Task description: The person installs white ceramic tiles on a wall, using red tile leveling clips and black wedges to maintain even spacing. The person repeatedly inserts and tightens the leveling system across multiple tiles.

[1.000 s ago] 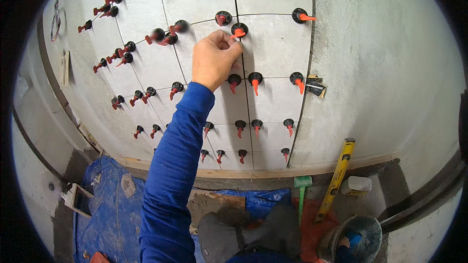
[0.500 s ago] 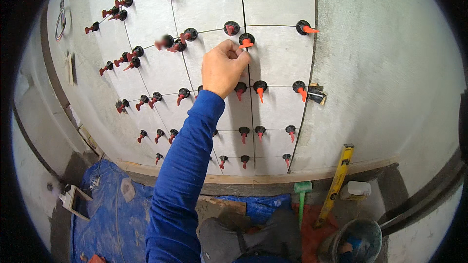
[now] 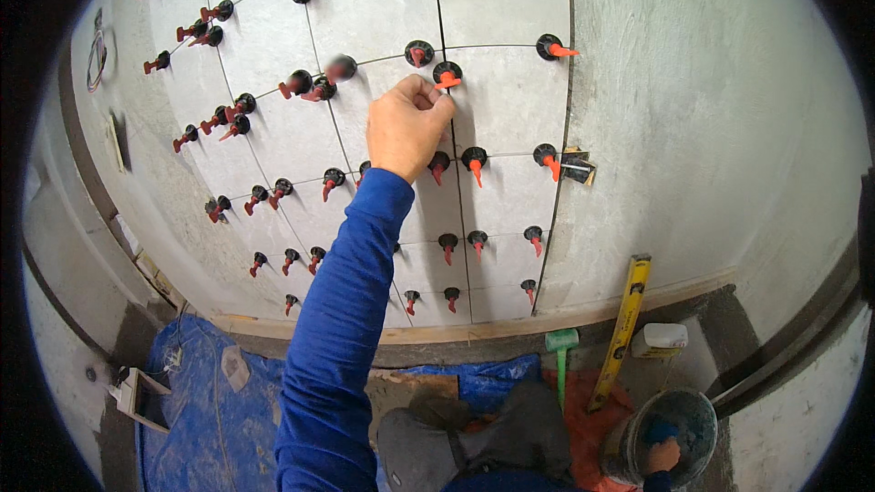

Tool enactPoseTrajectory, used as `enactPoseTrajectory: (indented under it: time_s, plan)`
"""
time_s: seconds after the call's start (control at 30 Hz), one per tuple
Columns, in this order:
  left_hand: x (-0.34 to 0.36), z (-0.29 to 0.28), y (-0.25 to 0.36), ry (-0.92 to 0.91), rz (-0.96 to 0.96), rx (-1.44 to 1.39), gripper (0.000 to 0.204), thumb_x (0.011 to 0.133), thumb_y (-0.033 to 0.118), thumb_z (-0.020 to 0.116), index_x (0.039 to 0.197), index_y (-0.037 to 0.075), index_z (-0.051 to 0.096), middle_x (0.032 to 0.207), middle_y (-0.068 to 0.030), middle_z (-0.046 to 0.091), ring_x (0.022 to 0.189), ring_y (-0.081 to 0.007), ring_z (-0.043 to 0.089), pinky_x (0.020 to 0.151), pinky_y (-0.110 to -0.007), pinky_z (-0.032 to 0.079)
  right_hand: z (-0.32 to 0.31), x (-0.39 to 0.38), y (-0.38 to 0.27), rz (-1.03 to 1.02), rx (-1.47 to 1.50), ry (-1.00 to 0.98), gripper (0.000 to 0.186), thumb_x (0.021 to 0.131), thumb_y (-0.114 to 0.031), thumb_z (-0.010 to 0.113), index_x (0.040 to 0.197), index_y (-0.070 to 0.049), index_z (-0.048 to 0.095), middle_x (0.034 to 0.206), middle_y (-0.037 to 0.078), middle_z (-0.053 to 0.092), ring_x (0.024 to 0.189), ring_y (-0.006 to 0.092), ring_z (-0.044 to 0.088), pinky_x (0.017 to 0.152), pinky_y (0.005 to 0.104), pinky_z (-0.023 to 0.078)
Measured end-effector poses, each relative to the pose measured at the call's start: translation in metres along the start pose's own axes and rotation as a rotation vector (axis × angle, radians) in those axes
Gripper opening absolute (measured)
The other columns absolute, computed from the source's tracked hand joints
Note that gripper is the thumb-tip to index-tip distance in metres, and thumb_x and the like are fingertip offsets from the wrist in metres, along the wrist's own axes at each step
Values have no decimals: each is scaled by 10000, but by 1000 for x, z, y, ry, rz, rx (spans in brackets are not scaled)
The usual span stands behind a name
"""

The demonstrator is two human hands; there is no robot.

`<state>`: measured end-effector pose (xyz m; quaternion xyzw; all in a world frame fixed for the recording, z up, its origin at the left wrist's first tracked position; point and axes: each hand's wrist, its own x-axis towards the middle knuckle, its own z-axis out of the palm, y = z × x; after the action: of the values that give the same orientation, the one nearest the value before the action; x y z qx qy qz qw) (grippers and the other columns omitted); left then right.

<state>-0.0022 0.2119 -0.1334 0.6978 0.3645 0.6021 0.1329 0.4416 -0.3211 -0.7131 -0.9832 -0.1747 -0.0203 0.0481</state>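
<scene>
My left hand (image 3: 408, 128) is raised to the grey wall tiles (image 3: 510, 105), its fingers curled and the tips pinched at the upright joint. Whatever the pinch holds, if anything, is hidden. Just above the fingertips sits a tile leveling clip (image 3: 447, 76) with a black round base and an orange-red winged knob. A second clip (image 3: 419, 54) stands close to its upper left. Low on the right, my right hand (image 3: 663, 456) is inside a dark bucket (image 3: 700, 451), closed at a blue sponge-like object (image 3: 660, 431).
Many more leveling clips (image 3: 474, 161) jut out along the tile joints. A yellow spirit level (image 3: 622, 333) and a green mallet (image 3: 561, 343) lean by the wall's foot. Near them is a white jug (image 3: 660, 340). Blue tarp (image 3: 200, 401) covers the floor at left. A cable box (image 3: 578, 167) sits beside the tile edge.
My right hand has come further into view in the bucket, with the blue object beyond it. My left hand stays pinched below the same clip. The whole view has shifted slightly.
</scene>
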Motion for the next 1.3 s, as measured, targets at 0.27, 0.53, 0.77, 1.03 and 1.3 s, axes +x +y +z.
enactPoseTrajectory:
  time_s: [0.27, 0.53, 0.77, 1.03, 1.3]
  plan:
    - [1, -1, -2, -7, 20, -15, 171, 815, 210, 702, 803, 39, 703, 665, -47, 712, 580, -163, 716, 614, -295, 555, -67, -8, -37, 145, 191, 189, 212, 825, -116, 693, 989, 12, 655, 942, 212, 681, 897, 446, 678, 789, 531, 544]
    - [0, -5, -3, -47, 43, -24, 172, 849, 171, 712, 822, 4, 681, 684, -57, 696, 584, -131, 683, 571, -285, 543, -84, 4, -43, 160, 165, 321, 425, 914, -94, 693, 1315, 33, 627, 1248, 262, 658, 1164, 415, 636, 992, 484, 525]
    - [-1, -5, -1, -3, 54, 40, 198, 809, 248, 706, 804, 50, 703, 659, -64, 710, 598, -211, 693, 655, -347, 544, -136, 29, -75, 140, 502, 509, 501, 929, -48, 646, 1409, 38, 531, 1437, 249, 531, 1335, 420, 493, 1145, 480, 378]
    - [-1, 1, -1, 32, 61, 92, 187, 838, 176, 721, 821, -4, 673, 689, -73, 707, 570, -136, 680, 555, -297, 543, -312, 71, -283, -464, 925, 1032, 470, 883, -57, 699, 1342, -20, 604, 1359, 175, 604, 1301, 356, 513, 1136, 466, 361]
    - [1, -1, -8, -16, 57, -63, 179, 862, 169, 709, 849, -7, 679, 659, -57, 678, 558, -107, 649, 555, -296, 539, -501, 35, -439, -1042, 1308, 929, 258, 895, -93, 714, 1145, -32, 694, 1152, 146, 690, 1112, 325, 629, 961, 406, 498]
